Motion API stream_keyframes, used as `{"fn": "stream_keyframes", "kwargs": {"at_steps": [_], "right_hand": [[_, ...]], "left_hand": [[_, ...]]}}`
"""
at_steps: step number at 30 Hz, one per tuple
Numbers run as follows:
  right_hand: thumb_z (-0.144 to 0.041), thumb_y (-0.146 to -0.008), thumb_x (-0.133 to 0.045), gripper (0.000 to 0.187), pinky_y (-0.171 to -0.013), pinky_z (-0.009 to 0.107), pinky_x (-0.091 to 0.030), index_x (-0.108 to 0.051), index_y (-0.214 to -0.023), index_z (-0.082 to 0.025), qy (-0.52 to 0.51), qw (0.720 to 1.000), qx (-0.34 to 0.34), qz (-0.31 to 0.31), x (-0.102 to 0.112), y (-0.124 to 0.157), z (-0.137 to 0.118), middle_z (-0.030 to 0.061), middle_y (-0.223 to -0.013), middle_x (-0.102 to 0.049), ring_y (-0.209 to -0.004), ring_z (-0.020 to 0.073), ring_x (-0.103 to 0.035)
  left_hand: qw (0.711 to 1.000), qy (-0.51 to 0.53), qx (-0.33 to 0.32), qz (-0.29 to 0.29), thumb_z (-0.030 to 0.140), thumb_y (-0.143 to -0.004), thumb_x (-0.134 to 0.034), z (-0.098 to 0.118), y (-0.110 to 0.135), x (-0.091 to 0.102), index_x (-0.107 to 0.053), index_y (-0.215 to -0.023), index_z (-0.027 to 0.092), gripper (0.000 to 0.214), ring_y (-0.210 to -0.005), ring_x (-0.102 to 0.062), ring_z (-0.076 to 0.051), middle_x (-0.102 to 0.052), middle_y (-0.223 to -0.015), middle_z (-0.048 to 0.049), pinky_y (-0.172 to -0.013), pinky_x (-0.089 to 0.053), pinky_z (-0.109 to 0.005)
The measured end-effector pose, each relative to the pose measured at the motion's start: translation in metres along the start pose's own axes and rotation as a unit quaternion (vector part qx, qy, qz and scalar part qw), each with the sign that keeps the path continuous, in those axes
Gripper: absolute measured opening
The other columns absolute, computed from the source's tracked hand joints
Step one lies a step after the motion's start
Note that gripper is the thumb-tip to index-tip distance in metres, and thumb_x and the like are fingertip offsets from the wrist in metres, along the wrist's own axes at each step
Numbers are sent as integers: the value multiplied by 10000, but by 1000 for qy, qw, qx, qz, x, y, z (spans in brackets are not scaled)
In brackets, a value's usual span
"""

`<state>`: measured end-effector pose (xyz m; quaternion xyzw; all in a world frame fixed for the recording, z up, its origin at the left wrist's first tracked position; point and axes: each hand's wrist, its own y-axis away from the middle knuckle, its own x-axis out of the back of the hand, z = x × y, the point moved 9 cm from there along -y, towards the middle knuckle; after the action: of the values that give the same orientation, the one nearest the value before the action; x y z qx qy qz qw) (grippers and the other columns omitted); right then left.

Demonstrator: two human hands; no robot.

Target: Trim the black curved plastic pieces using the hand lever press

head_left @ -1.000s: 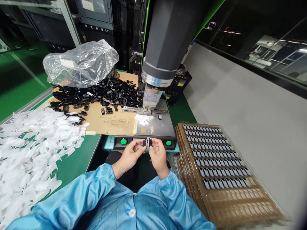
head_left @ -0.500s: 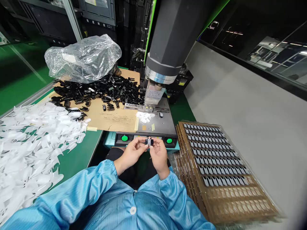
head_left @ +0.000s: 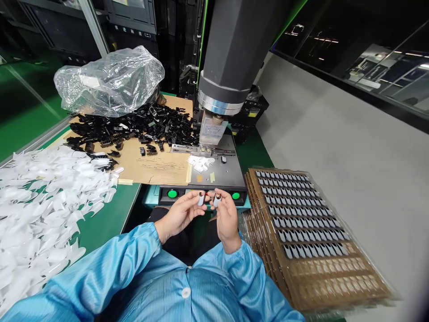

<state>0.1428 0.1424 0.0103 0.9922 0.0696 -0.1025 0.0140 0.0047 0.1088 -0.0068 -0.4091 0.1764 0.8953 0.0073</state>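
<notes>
My left hand [head_left: 183, 211] pinches a small black-and-white plastic part [head_left: 201, 198] between thumb and fingers. A second black-and-white plastic part [head_left: 217, 200] is gripped in my right hand [head_left: 226, 219]. The two parts are held a little apart, their white faces toward me, in front of the press's control panel. On that panel, a green button [head_left: 172, 193] lies left of my hands and another green button [head_left: 236, 196] right of them. Beyond them, several white plastic pieces [head_left: 201, 163] and one black-and-white part [head_left: 223, 159] lie on the grey machine bed [head_left: 231, 176].
The press head [head_left: 214, 129] hangs over the bed. Loose black clips [head_left: 144, 129] lie on cardboard [head_left: 150, 170] by a clear plastic bag [head_left: 110, 85]. A heap of white pieces [head_left: 43, 201] covers the left table. Stacked trays [head_left: 301, 223] at right hold rows of parts.
My hands have turned the two parts so their white faces show, and moved them slightly apart. The camera view has shifted a little.
</notes>
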Motion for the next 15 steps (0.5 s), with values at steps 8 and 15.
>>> {"fn": "stream_keyframes", "kwargs": {"at_steps": [8, 15], "right_hand": [[-345, -928, -646, 347, -841, 389, -620, -668, -1264, -265, -114, 991, -69, -7, -11, 4, -2, 72, -1269, -744, -960, 190, -704], [-279, -875, -635, 326, -772, 366, -590, -683, -1197, -262, -112, 991, -74, -9, -12, 4, -2, 49, -1172, -748, -906, 179, -687]], "left_hand": [[996, 67, 36, -52, 218, -972, -740, -3, 1, -11, -760, -1168, 107, 225, -852, -772, -162, -784, -1054, -126, -774, -635, -235], [995, 72, 36, -55, 178, -981, -716, -3, 1, -11, -755, -1154, 82, 201, -898, -796, -199, -796, -1016, -145, -793, -646, -258]]}}
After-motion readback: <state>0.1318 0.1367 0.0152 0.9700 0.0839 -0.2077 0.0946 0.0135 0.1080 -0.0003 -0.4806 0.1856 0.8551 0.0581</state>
